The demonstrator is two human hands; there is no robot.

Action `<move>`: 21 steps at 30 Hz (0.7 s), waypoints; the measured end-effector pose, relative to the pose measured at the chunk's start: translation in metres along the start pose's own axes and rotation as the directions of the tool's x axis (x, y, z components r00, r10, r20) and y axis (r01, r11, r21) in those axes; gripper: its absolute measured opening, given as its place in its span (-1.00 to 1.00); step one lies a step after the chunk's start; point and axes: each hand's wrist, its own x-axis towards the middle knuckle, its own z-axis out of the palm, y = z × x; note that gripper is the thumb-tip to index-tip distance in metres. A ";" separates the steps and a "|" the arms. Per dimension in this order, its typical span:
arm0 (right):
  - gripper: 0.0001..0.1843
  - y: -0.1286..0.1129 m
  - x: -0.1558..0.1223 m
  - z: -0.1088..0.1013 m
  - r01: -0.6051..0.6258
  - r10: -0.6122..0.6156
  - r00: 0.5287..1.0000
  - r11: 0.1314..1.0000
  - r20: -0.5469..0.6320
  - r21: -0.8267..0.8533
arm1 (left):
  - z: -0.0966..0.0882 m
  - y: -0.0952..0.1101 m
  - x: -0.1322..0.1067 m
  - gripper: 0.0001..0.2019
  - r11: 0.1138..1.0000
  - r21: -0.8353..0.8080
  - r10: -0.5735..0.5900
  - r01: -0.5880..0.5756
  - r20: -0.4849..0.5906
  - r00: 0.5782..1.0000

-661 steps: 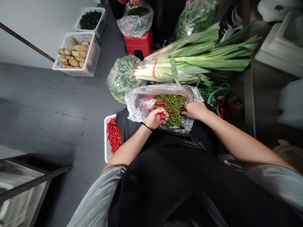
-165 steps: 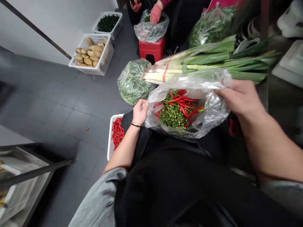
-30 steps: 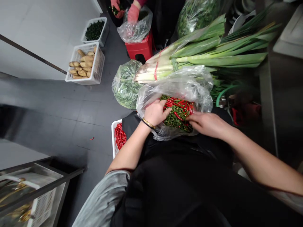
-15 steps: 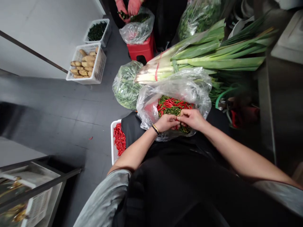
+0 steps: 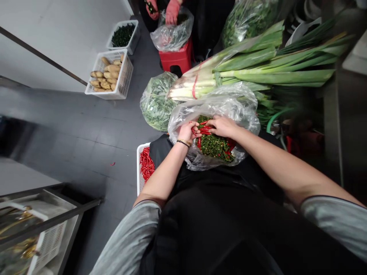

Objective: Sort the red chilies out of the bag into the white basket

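Observation:
An open clear plastic bag (image 5: 243,103) rests on my lap, holding red chili peppers (image 5: 205,130) and a mass of green stems (image 5: 216,147). My left hand (image 5: 188,132), with bands at the wrist, is at the bag's left side; its fingers are closed around red chilies, with red showing at the fingertips. Over the middle of the bag, my right hand (image 5: 223,126) has its fingers bent down onto red chilies, closed on them as far as I can see. A white basket (image 5: 138,168) of loose red chilies (image 5: 146,164) stands beside my left thigh.
Leeks (image 5: 258,74) and bagged greens (image 5: 159,101) lie beyond my bag. Further off, a co-worker's pink-gloved hand (image 5: 172,12) works above a bag on a red stool (image 5: 177,58). Left are a root-vegetable basket (image 5: 126,78), dark-green vegetables (image 5: 123,35) and a metal rack (image 5: 71,208).
My hands, previously together at a chili near the bag's front, have separated and moved farther into the bag. The left has shifted left. The co-worker's gloved hands have moved apart.

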 end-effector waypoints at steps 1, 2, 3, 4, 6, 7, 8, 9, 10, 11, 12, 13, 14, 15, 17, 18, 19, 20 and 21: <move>-0.57 -0.001 -0.011 0.003 0.024 -0.024 1.000 1.000 -0.018 -0.003 | -0.005 0.001 0.005 -0.88 1.000 0.025 0.019 -0.018 -0.048 0.999; -0.55 -0.001 -0.023 0.006 0.037 -0.037 0.999 0.999 -0.041 0.000 | -0.011 0.002 0.011 -0.87 0.998 0.050 0.045 -0.040 -0.114 0.992; -0.54 0.000 -0.036 0.009 0.047 -0.046 0.997 0.999 -0.058 0.008 | -0.017 0.003 0.016 -0.86 0.995 0.072 0.078 -0.066 -0.190 0.979; -0.53 0.002 -0.048 0.011 0.064 -0.063 0.996 0.998 -0.066 0.019 | -0.023 0.006 0.022 -0.86 0.992 0.089 0.113 -0.092 -0.259 0.959; -0.55 0.007 -0.067 0.011 0.126 -0.125 0.991 0.992 -0.046 0.026 | -0.033 0.014 0.032 -0.87 0.985 0.113 0.164 -0.133 -0.348 0.923; -0.56 0.010 -0.073 0.009 0.161 -0.160 0.987 0.987 -0.025 0.022 | -0.036 0.020 0.036 -0.88 0.981 0.126 0.184 -0.147 -0.370 0.911; -0.58 0.012 -0.076 0.005 0.187 -0.187 0.982 0.982 -0.009 0.014 | -0.038 0.026 0.039 -0.89 0.978 0.140 0.200 -0.158 -0.379 0.904; -0.60 0.014 -0.077 0.000 0.192 -0.192 0.981 0.981 -0.009 0.004 | -0.038 0.032 0.040 -0.91 0.974 0.153 0.211 -0.164 -0.376 0.902; -0.62 0.013 -0.075 -0.005 0.171 -0.171 0.985 0.985 -0.030 -0.006 | -0.036 0.037 0.039 -0.91 0.971 0.171 0.218 -0.166 -0.364 0.905; -0.63 0.011 -0.071 -0.011 0.130 -0.131 0.989 0.991 -0.069 -0.014 | -0.034 0.041 0.036 -0.91 0.970 0.186 0.211 -0.156 -0.333 0.919; -0.61 0.007 -0.064 -0.016 0.081 -0.083 0.990 0.997 -0.113 -0.017 | -0.030 0.044 0.032 -0.92 0.972 0.197 0.184 -0.132 -0.278 0.943; -0.58 0.002 -0.055 -0.021 0.034 -0.037 0.989 0.999 -0.146 -0.019 | -0.026 0.045 0.026 -0.92 0.974 0.201 0.145 -0.103 -0.205 0.968; -0.56 -0.005 -0.044 -0.023 -0.001 -0.002 0.987 1.000 -0.158 -0.023 | -0.022 0.044 0.019 -0.92 0.977 0.195 0.108 -0.082 -0.127 0.986; -0.55 -0.013 -0.031 -0.024 -0.027 0.022 0.989 0.999 -0.148 -0.030 | -0.018 0.042 0.011 -0.91 0.981 0.180 0.090 -0.078 -0.056 0.994; -0.55 -0.028 -0.004 -0.021 -0.043 0.040 0.997 0.997 -0.063 -0.062 | -0.012 0.034 -0.003 -0.90 0.984 0.121 0.127 -0.129 0.022 0.992; -0.56 -0.033 0.009 -0.019 -0.041 0.041 0.999 0.995 -0.003 -0.087 | -0.011 0.029 -0.009 -0.90 0.982 0.086 0.164 -0.166 0.034 0.986; -0.58 -0.037 0.020 -0.017 -0.032 0.038 0.998 0.994 0.057 -0.108 | -0.010 0.025 -0.013 -0.90 0.980 0.052 0.190 -0.192 0.040 0.981; -0.60 -0.038 0.029 -0.016 -0.020 0.033 0.994 0.992 0.105 -0.122 | -0.010 0.021 -0.017 -0.89 0.979 0.030 0.199 -0.200 0.046 0.979; -0.62 -0.038 0.035 -0.016 -0.007 0.023 0.991 0.992 0.133 -0.122 | -0.011 0.018 -0.020 -0.89 0.981 0.023 0.193 -0.195 0.054 0.980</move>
